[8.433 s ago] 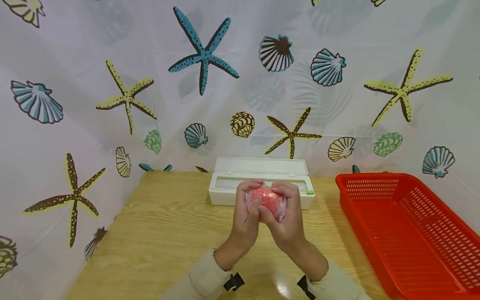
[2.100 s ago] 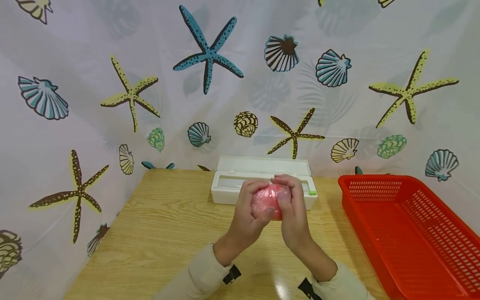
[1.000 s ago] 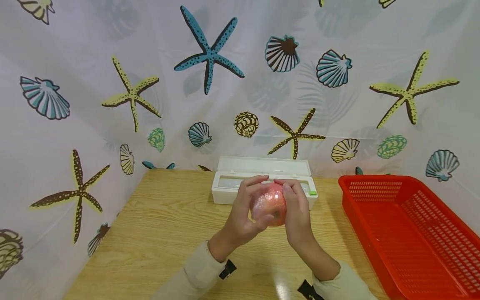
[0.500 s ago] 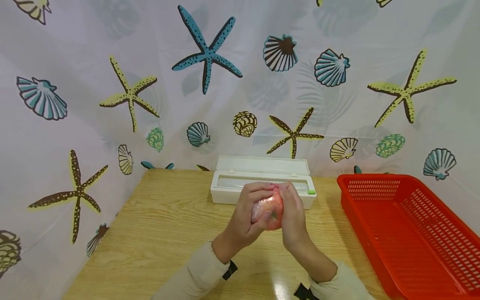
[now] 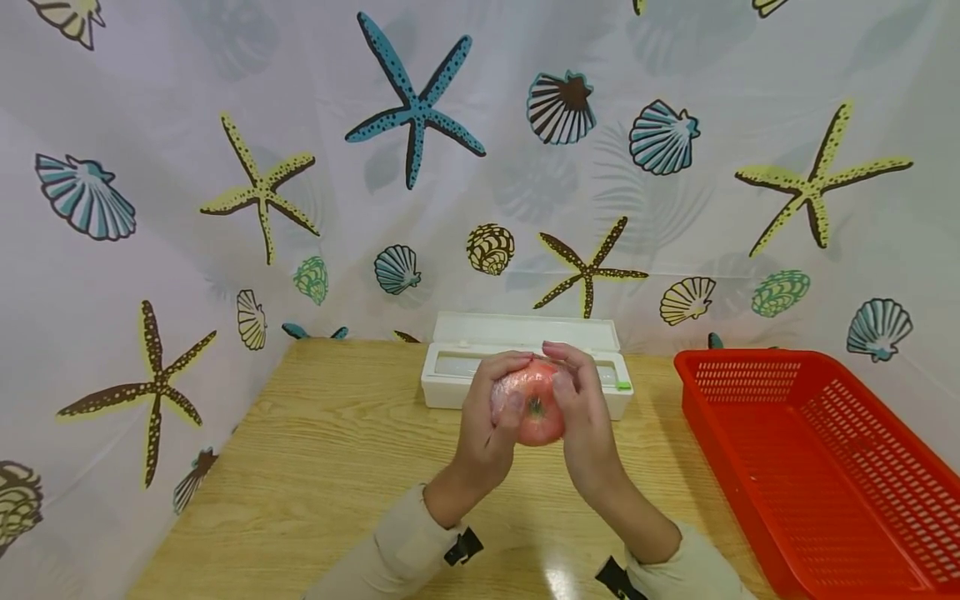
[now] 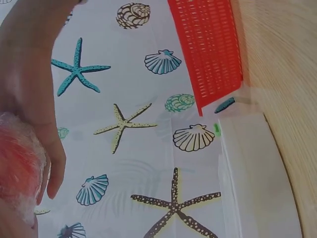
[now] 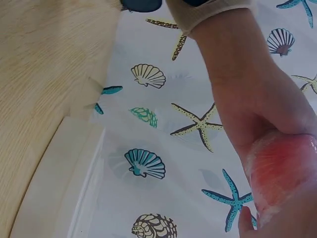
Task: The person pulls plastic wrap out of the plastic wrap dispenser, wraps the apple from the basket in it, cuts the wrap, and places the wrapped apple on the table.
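Observation:
A red apple (image 5: 537,427) with clear cling film over it is held up between both hands, over the wooden table. My left hand (image 5: 482,433) curls round its left side, thumb lying across the front. From the right, my right hand (image 5: 588,433) cups it, with the thumb on the upper front. The stem hollow faces the head camera. Shiny, wrinkled film shows on the apple (image 6: 17,166) in the left wrist view, and likewise on the apple (image 7: 282,171) in the right wrist view. Behind the hands stands a white cling film dispenser (image 5: 442,392), its lid raised.
An orange-red plastic basket (image 5: 795,467) with perforated sides stands at the right of the wooden table (image 5: 322,475). A green cutter tab (image 5: 623,385) sits at the dispenser's right end. A cloth (image 5: 337,225) printed with starfish and shells hangs behind.
Both hands have turned the apple between them, so its stem hollow now faces the head camera near the middle. Since half a second ago the right fingers have lifted and spread slightly.

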Demonstrator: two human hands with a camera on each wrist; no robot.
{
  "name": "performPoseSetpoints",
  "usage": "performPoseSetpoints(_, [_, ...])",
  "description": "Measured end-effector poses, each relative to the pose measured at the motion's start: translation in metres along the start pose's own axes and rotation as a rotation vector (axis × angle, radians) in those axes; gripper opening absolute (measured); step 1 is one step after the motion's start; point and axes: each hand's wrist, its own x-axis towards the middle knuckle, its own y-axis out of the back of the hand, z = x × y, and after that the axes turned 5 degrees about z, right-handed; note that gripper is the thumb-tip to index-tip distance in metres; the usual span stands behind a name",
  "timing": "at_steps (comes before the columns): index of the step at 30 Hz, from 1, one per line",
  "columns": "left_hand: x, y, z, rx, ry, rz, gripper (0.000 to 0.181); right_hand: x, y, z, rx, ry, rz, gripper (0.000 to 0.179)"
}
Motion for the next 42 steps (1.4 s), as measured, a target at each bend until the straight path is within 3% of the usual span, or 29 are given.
performPoseSetpoints(4, [0.005, -0.001, 0.013, -0.074, 0.128, 0.043, 0.032, -0.001, -0.001, 0.007, -0.1, 0.204, -0.002, 0.032])
performPoseSetpoints(8, [0.005, -0.002, 0.015, -0.107, 0.17, 0.047, 0.031, 0.0, -0.005, 0.009, -0.135, 0.305, 0.036, 0.032])
performPoseSetpoints(14, [0.003, -0.004, 0.014, -0.093, 0.133, 0.073, 0.029, -0.001, -0.014, -0.007, -0.149, 0.4, 0.07, 0.026])
performPoseSetpoints(18, [0.0, -0.005, 0.01, -0.079, 0.09, 0.057, 0.029, -0.003, -0.015, -0.011, -0.192, 0.401, 0.072, 0.027])
performPoseSetpoints(22, [-0.005, -0.004, -0.003, -0.042, 0.077, 0.003, 0.034, -0.003, -0.01, -0.009, -0.195, 0.36, 0.063, 0.026])
performPoseSetpoints(25, [-0.008, 0.0, -0.015, 0.033, 0.03, -0.067, 0.048, -0.002, -0.005, -0.004, -0.13, 0.25, 0.062, 0.023])
performPoseSetpoints(27, [-0.01, 0.003, -0.02, 0.092, -0.035, -0.121, 0.056, -0.002, -0.002, 0.0, -0.064, 0.156, 0.073, 0.022])
performPoseSetpoints(30, [-0.01, 0.006, -0.025, 0.179, -0.19, -0.18, 0.062, -0.002, 0.001, 0.003, 0.038, 0.039, 0.092, 0.022])
performPoseSetpoints(33, [-0.01, 0.007, -0.027, 0.239, -0.331, -0.196, 0.063, -0.003, 0.001, 0.002, 0.077, -0.018, 0.097, 0.024])
performPoseSetpoints(35, [-0.01, 0.008, -0.029, 0.248, -0.386, -0.2, 0.064, -0.003, 0.001, 0.0, 0.085, -0.048, 0.097, 0.023])
performPoseSetpoints(42, [-0.013, 0.006, -0.033, 0.234, -0.422, -0.186, 0.052, -0.004, -0.001, -0.005, 0.098, -0.116, 0.091, 0.025])
